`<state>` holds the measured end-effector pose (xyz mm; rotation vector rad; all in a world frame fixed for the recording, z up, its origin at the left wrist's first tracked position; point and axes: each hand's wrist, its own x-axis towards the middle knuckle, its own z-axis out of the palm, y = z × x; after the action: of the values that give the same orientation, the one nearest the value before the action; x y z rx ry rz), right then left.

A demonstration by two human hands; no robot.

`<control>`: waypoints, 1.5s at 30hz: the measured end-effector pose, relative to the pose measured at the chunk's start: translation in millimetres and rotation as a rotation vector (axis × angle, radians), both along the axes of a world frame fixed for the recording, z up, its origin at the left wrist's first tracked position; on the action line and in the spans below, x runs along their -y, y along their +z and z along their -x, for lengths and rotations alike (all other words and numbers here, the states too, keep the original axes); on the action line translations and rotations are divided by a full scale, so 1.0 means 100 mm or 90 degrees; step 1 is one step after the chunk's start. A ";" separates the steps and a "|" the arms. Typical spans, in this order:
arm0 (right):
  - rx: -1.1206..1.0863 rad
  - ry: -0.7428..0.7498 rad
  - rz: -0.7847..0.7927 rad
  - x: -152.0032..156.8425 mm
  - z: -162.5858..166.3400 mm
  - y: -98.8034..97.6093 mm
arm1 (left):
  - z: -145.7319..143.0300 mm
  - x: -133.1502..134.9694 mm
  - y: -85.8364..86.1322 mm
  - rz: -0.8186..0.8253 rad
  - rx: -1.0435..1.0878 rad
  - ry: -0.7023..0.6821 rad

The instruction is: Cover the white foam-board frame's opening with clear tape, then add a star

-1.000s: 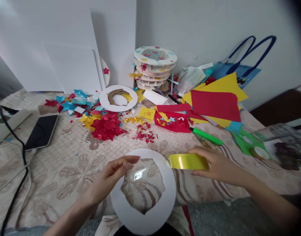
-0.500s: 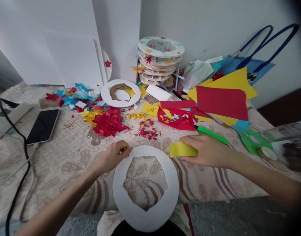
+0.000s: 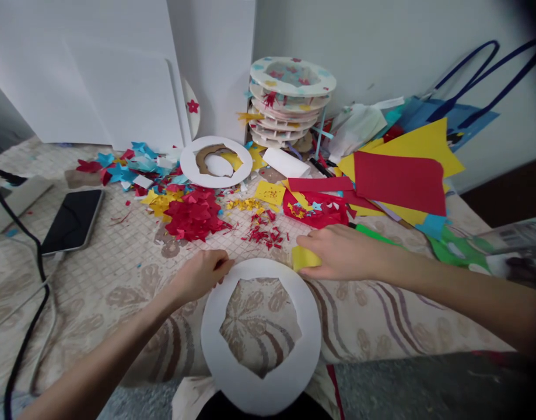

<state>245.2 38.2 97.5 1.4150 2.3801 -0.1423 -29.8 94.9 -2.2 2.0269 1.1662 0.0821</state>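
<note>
A white ring point(image 3: 261, 388) with a jagged, many-sided hole lies at the table's front edge and overhangs my lap. My left hand point(image 3: 202, 274) is closed at the ring's upper left rim, fingertips pinched on the edge; whether a strip of tape is also in them I cannot tell. In my right hand point(image 3: 337, 251) is a yellow roll of tape point(image 3: 305, 258), gripped between thumb and fingers just beyond the ring's upper right edge. The hand covers most of the roll. Behind that hand lies a green pen-shaped tool point(image 3: 377, 234), partly covered.
Paper stars point(image 3: 193, 216) and scraps lie heaped beyond the hands. A second white ring point(image 3: 191, 169) and a stack of decorated rings point(image 3: 289, 105) stand behind. Coloured sheets point(image 3: 399, 184) lie right; a phone point(image 3: 75, 220) and cables point(image 3: 40, 268) lie left.
My right hand has moved left and slightly away from me with the yellow tape roll, nearer the ring, and now hides more of it. The left hand stays at the rim.
</note>
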 end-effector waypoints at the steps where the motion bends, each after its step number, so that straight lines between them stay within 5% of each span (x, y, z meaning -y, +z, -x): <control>1: 0.003 0.009 -0.002 -0.02 0.02 0.00 | 0.01 0.00 0.00 -0.001 -0.001 0.001; 11: 0.008 0.032 -0.011 -0.10 0.09 0.00 | 0.09 0.03 0.01 0.012 -0.002 0.014; 17: 0.011 0.003 0.006 0.01 0.02 0.01 | 0.05 0.21 0.02 -0.117 0.063 0.024; 23: -0.028 -0.015 -0.029 0.27 -0.21 -0.04 | -0.14 0.36 -0.04 -0.103 0.136 0.043; 32: -0.023 -0.071 -0.059 0.60 -0.50 -0.06 | -0.48 0.24 0.00 -0.060 0.174 -0.013; 45: -0.032 -0.066 0.030 0.23 -0.18 0.00 | -0.17 0.28 0.02 -0.039 -0.002 -0.006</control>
<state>263.4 15.6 97.3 1.5290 2.3276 -0.2623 -13.0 66.7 0.1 2.0864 1.1696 0.1110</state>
